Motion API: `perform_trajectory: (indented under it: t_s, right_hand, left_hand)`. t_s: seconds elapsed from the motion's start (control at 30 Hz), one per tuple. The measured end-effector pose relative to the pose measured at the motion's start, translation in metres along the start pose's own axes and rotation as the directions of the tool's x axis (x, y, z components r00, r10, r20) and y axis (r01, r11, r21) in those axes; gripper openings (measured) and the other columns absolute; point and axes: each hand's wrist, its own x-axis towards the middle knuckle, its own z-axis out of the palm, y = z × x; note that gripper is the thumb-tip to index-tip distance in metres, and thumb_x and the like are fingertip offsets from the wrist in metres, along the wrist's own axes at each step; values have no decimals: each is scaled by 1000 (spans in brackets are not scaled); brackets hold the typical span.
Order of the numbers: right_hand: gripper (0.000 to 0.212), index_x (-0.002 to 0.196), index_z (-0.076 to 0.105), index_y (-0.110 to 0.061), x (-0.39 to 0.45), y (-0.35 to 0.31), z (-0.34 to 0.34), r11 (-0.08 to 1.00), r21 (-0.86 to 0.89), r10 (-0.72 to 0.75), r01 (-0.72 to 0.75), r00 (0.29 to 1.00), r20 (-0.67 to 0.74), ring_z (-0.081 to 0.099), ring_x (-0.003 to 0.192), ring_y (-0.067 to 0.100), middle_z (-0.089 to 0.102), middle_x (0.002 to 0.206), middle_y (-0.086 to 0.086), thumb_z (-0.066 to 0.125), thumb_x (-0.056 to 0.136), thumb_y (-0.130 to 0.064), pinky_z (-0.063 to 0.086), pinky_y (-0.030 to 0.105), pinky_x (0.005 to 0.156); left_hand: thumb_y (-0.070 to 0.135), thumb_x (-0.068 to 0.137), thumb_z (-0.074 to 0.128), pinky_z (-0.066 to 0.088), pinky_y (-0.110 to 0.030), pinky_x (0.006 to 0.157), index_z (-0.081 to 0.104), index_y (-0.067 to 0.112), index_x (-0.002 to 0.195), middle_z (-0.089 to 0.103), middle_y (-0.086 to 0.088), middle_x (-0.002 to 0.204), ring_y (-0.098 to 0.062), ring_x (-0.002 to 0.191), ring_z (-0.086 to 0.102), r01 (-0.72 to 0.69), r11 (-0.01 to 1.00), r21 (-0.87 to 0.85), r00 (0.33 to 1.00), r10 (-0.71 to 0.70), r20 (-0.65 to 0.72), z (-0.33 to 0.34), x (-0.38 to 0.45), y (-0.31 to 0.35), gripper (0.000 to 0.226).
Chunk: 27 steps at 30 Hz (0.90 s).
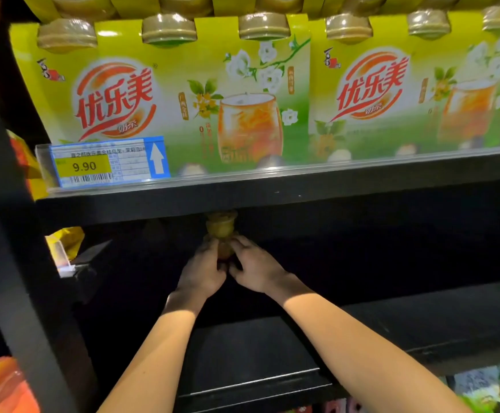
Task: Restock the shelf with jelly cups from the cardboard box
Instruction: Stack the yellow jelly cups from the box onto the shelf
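While the black shelving (pixel 272 201) fills most of the view, its upper shelf carries two large yellow-green multipacks of drink cups (pixel 165 93), side by side, with a clear rail along their near edge. Below that lies a dark, deep shelf bay (pixel 391 248), and both bare forearms reach far into it from the near edge. At the back of the bay, close under the upper shelf, stands a small stack of yellowish jelly cups (pixel 221 231), one on top of another; how many cannot be told in the dimness. The left hand (pixel 202 271) and the right hand (pixel 256 268) meet at the foot of that stack, the fingers of each curled round the lowest cup from its own side, grasping it between them. On the rail at the left sits a blue and yellow price tag (pixel 110 160) reading 9.90, with a white arrow pointing up. Orange packets (pixel 1 386) show at the near left corner.
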Motion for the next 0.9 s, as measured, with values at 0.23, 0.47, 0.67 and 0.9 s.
perform_trajectory:
  t_s: [0.23, 0.47, 0.67, 0.9]
  right_hand:
    - [56, 147, 38, -17, 1, -6, -4, 996, -68, 64, -60, 996, 61, 38, 138, 25, 31, 156, 4, 55, 93, -20, 40, 40, 111]
    - [65, 150, 32, -18, -9, -18, -17, 991, -83, 117, -107, 985, 128, 36, 140, 28, 28, 157, 5, 58, 91, -19, 39, 43, 112]
    - [62, 154, 28, -18, -38, -16, -38, 977, -180, 139, -111, 980, 146, 33, 141, 30, 29, 157, 8, 50, 96, -25, 35, 42, 112]
    - [65, 155, 25, -20, -95, -6, -75, 950, -259, 216, -175, 966, 141, 33, 141, 32, 31, 157, 10, 51, 96, -30, 32, 39, 114]
  left_hand:
    - [24, 90, 59, 52, -43, 88, 44, 19, 128, 49, -8, 129, -27, 110, 58, 46, 993, 111, 997, -52, 50, -9, 4, 17, 41]
    - [25, 89, 59, 50, -41, 90, 37, 17, 139, 34, -10, 147, -31, 123, 50, 31, 996, 83, 997, -36, 62, -16, -12, 23, 55]
    - [28, 88, 56, 48, -43, 95, 36, 23, 142, 42, -10, 143, -29, 128, 46, -43, 991, 124, 996, 34, 78, -16, -39, 41, 58]
    - [38, 93, 50, 38, -36, 104, 40, 20, 142, 43, -8, 147, -28, 133, 42, -69, 978, 197, 986, 37, 161, -14, -81, 90, 53]
